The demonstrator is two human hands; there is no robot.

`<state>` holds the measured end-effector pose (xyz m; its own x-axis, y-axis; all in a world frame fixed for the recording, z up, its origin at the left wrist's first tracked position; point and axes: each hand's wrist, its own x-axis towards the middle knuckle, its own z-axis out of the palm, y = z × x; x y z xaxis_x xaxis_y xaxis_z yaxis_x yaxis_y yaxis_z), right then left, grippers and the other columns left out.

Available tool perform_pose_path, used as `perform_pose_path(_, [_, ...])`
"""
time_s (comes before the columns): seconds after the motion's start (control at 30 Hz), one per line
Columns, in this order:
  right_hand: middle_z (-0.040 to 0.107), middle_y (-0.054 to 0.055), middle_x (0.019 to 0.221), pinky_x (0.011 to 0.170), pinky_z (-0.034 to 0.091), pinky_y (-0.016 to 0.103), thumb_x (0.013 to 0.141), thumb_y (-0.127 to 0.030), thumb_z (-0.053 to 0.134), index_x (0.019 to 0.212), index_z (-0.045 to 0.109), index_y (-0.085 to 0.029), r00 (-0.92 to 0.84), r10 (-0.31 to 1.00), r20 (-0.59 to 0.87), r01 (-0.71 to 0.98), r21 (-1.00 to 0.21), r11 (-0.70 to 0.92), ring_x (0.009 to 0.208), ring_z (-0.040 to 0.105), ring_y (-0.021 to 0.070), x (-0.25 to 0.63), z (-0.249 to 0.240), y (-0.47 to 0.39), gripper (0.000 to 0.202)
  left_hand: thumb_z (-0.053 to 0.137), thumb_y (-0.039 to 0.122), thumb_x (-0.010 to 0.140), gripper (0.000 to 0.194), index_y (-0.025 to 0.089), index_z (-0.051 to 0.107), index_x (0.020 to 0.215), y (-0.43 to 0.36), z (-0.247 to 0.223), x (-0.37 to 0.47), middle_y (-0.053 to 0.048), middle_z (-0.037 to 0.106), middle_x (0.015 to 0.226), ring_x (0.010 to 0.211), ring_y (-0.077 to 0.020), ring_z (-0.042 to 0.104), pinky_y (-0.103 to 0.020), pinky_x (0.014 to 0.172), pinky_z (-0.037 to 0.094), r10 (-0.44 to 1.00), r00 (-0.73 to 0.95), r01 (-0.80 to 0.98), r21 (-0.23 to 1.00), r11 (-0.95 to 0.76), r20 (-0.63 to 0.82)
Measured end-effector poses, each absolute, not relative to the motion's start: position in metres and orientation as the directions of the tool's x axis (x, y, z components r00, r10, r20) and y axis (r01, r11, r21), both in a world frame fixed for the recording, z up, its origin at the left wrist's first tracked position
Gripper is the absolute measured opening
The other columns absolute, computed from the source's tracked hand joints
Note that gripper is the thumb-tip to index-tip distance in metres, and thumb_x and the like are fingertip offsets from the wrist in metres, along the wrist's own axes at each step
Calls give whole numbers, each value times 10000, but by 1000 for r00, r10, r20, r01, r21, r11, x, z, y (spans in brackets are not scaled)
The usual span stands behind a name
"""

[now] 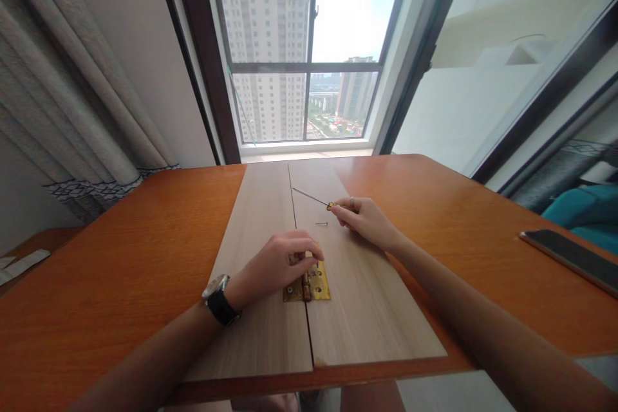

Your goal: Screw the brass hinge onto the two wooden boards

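Two pale wood boards, the left one [261, 335] and the right one [367, 328], lie side by side with a narrow gap between them. A brass hinge [318, 290] spans the gap near their front. My left hand [284, 261] is over the hinge, thumb and forefinger pinched on a small screw [317, 264] at the right leaf. My right hand [362, 219] holds a screwdriver [311, 196] by its handle above the right board, its shaft pointing left and away. Another screw [321, 224] lies on the right board, beyond the hinge.
The boards rest on an orange-brown table [159, 257]. A dark flat object [570, 257] lies at its right edge. A window [309, 103] stands beyond the far edge, with a grey curtain [62, 77] at the left.
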<state>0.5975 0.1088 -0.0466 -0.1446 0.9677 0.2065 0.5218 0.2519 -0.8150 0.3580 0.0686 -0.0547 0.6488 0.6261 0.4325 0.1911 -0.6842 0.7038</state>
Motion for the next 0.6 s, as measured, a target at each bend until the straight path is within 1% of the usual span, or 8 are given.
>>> perform_pose_path(0.07, [561,-17,593,573,323,284,832,-598,574,751,664,-154,-146,968,206,533,-808,252,548,412,106,597,-46,108,460,599,88,900,152,156,733,876,67,-57,359,-53,708,912,846,-145,645,-243,777,497,599,672,193,678,-710,436])
perform_pose_path(0.17, [574,-13,595,592,335,287,831,-581,580,746,666,-155,-152,966,209,546,-797,258,567,434,115,595,-44,106,442,645,97,893,116,160,739,869,68,-59,358,-54,712,883,879,-165,642,-264,819,500,598,671,218,654,-725,440])
perform_pose_path(0.4, [577,-12,590,597,353,286,835,-545,581,719,658,-162,-174,960,219,559,-781,280,571,454,121,593,-40,102,408,664,78,880,111,155,730,834,70,-60,359,-52,712,865,883,-166,630,-263,820,492,588,681,222,643,-733,435])
perform_pose_path(0.47, [578,-12,588,589,354,285,833,-552,585,727,668,-161,-171,960,223,561,-779,281,562,457,121,592,-41,102,413,672,71,867,106,155,726,833,69,-60,359,-42,702,851,857,-154,628,-249,801,486,610,674,241,657,-714,416])
perform_pose_path(0.6, [578,-7,593,581,362,284,842,-584,574,761,690,-155,-143,957,253,559,-777,289,559,465,122,594,-40,99,451,681,43,820,136,168,716,859,65,-58,360,-1,670,826,735,-107,586,-216,730,459,674,647,315,680,-662,356])
